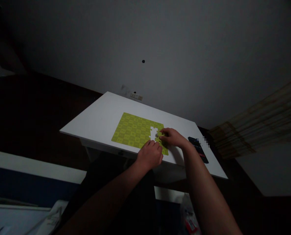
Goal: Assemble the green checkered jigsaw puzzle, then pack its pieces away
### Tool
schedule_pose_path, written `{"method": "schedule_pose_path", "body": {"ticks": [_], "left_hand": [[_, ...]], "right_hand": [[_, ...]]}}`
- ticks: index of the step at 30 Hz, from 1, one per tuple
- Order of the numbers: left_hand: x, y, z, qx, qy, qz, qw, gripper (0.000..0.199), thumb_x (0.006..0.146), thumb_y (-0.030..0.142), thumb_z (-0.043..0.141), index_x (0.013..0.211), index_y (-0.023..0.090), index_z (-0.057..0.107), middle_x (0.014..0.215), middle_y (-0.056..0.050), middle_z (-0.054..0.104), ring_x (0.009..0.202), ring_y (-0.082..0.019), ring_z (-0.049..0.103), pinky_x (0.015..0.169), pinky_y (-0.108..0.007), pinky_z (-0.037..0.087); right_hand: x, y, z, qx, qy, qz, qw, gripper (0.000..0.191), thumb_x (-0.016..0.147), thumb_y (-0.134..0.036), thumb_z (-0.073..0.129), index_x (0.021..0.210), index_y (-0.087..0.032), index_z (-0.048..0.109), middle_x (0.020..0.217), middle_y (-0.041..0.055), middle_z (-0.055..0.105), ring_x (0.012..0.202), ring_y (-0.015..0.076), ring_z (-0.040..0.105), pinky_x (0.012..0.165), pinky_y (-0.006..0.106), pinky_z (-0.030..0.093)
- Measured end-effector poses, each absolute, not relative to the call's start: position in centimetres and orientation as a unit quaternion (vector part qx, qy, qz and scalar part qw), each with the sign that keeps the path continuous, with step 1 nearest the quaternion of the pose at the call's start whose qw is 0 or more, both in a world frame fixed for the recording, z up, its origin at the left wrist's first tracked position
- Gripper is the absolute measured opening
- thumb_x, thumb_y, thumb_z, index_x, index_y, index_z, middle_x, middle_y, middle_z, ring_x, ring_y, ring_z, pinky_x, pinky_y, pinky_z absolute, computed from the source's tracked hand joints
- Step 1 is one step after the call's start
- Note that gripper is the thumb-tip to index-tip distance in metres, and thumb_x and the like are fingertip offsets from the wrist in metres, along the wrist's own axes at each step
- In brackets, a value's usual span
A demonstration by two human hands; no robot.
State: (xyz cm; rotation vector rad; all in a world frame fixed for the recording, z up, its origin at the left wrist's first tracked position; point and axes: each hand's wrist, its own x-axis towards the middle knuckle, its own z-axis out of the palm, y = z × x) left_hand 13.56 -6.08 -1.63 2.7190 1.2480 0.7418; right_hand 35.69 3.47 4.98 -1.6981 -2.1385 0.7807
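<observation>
A green jigsaw puzzle [133, 130] with a checked pattern lies flat on a white table [96, 120]. White shows through a jagged gap [153, 133] in its right part. My left hand [150, 153] is closed at the puzzle's near edge, its curled fingers resting on the puzzle just below the gap; the fingertips are partly hidden. At the right side of the gap, my right hand [173, 137] has its thumb and fingers on a green puzzle piece [159, 133]. Shadow makes that piece's outline hard to make out.
A dark flat packet [198, 149] lies at the table's right end, partly behind my right forearm. A wall socket [136, 96] sits beyond the far edge. Striped curtains [258, 124] hang at the right. A clear bag [189, 215] is below the table.
</observation>
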Motion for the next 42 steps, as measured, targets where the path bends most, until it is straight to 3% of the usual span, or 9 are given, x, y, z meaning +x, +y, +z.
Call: {"method": "schedule_pose_path", "body": {"ticks": [3, 7, 9, 13, 18, 23, 31, 37, 42], "left_hand": [[13.3, -6.3, -1.0, 0.884, 0.4, 0.238, 0.044, 0.021, 0.114, 0.023, 0.07, 0.119, 0.014, 0.087, 0.117, -0.019, 0.085, 0.122, -0.038, 0.079, 0.112, -0.054, 0.065], [13.0, -6.2, -0.7, 0.886, 0.394, 0.237, 0.053, 0.024, 0.114, 0.025, 0.067, 0.12, 0.016, 0.088, 0.117, -0.019, 0.085, 0.121, -0.039, 0.079, 0.111, -0.055, 0.064], [13.0, -6.2, -0.7, 0.888, 0.391, 0.238, 0.053, 0.025, 0.114, 0.027, 0.066, 0.12, 0.018, 0.089, 0.116, -0.019, 0.084, 0.121, -0.039, 0.078, 0.11, -0.056, 0.064], [12.9, -6.0, -0.9, 0.89, 0.385, 0.236, 0.056, 0.027, 0.116, 0.03, 0.064, 0.121, 0.02, 0.089, 0.115, -0.02, 0.084, 0.122, -0.04, 0.078, 0.11, -0.057, 0.064], [13.0, -5.9, -1.2, 0.89, 0.384, 0.237, 0.063, 0.027, 0.115, 0.032, 0.064, 0.122, 0.02, 0.088, 0.117, -0.02, 0.085, 0.123, -0.04, 0.08, 0.111, -0.057, 0.065], [13.3, -5.9, -1.4, 0.888, 0.389, 0.238, 0.058, 0.027, 0.116, 0.031, 0.066, 0.122, 0.017, 0.088, 0.116, -0.019, 0.086, 0.122, -0.04, 0.081, 0.112, -0.055, 0.065], [13.9, -5.9, -2.0, 0.881, 0.395, 0.257, 0.041, 0.022, 0.113, 0.029, 0.073, 0.122, 0.017, 0.089, 0.115, -0.017, 0.086, 0.116, -0.037, 0.08, 0.109, -0.054, 0.065], [13.7, -5.9, -1.7, 0.886, 0.397, 0.235, 0.05, 0.025, 0.114, 0.03, 0.071, 0.126, 0.017, 0.089, 0.118, -0.016, 0.087, 0.12, -0.037, 0.08, 0.113, -0.052, 0.064], [13.1, -5.9, -1.2, 0.89, 0.377, 0.242, 0.085, 0.029, 0.115, 0.03, 0.065, 0.128, 0.019, 0.088, 0.123, -0.021, 0.086, 0.123, -0.041, 0.079, 0.114, -0.058, 0.065]], "right_hand": [[35.7, 3.7, 5.2, -0.584, -0.702, 0.339, 0.229, 0.02, 0.095, -0.044, 0.08, 0.09, -0.025, 0.076, 0.084, 0.0034, 0.078, 0.08, 0.0233, 0.071, 0.076, 0.035, 0.057], [34.3, 4.7, 4.5, -0.65, -0.618, 0.314, 0.312, 0.027, 0.097, -0.041, 0.079, 0.116, -0.022, 0.079, 0.083, 0.0022, 0.08, 0.076, 0.0233, 0.077, 0.073, 0.033, 0.06], [33.2, 5.3, 3.8, -0.696, -0.613, 0.247, 0.28, 0.036, 0.098, -0.032, 0.08, 0.132, -0.019, 0.082, 0.087, 0.004, 0.083, 0.077, 0.0231, 0.079, 0.072, 0.032, 0.059], [31.6, 5.9, 2.7, -0.719, -0.63, 0.189, 0.224, 0.038, 0.1, -0.025, 0.082, 0.136, -0.016, 0.09, 0.103, 0.0115, 0.092, 0.088, 0.025, 0.086, 0.083, 0.033, 0.063], [30.7, 5.6, 2.6, -0.716, -0.663, 0.135, 0.17, 0.036, 0.11, -0.029, 0.079, 0.142, -0.023, 0.094, 0.123, 0.0146, 0.097, 0.118, 0.0312, 0.09, 0.109, 0.04, 0.065], [29.9, 4.6, 2.7, -0.713, -0.698, 0.038, 0.063, 0.041, 0.119, -0.035, 0.069, 0.148, -0.023, 0.095, 0.14, 0.0176, 0.094, 0.13, 0.0345, 0.087, 0.114, 0.04, 0.062], [29.0, 3.0, 1.9, -0.694, -0.716, -0.021, 0.065, 0.052, 0.122, -0.049, 0.066, 0.152, -0.013, 0.09, 0.152, 0.0243, 0.083, 0.142, 0.0389, 0.075, 0.124, 0.042, 0.056], [28.1, 3.0, 1.9, -0.716, -0.696, -0.026, 0.047, 0.053, 0.125, -0.052, 0.064, 0.15, -0.012, 0.088, 0.149, 0.0263, 0.082, 0.14, 0.0399, 0.074, 0.12, 0.044, 0.056], [28.2, 2.9, 1.9, -0.722, -0.69, -0.006, 0.058, 0.055, 0.125, -0.056, 0.064, 0.155, -0.016, 0.086, 0.149, 0.0282, 0.082, 0.138, 0.0425, 0.076, 0.118, 0.048, 0.058]]}}
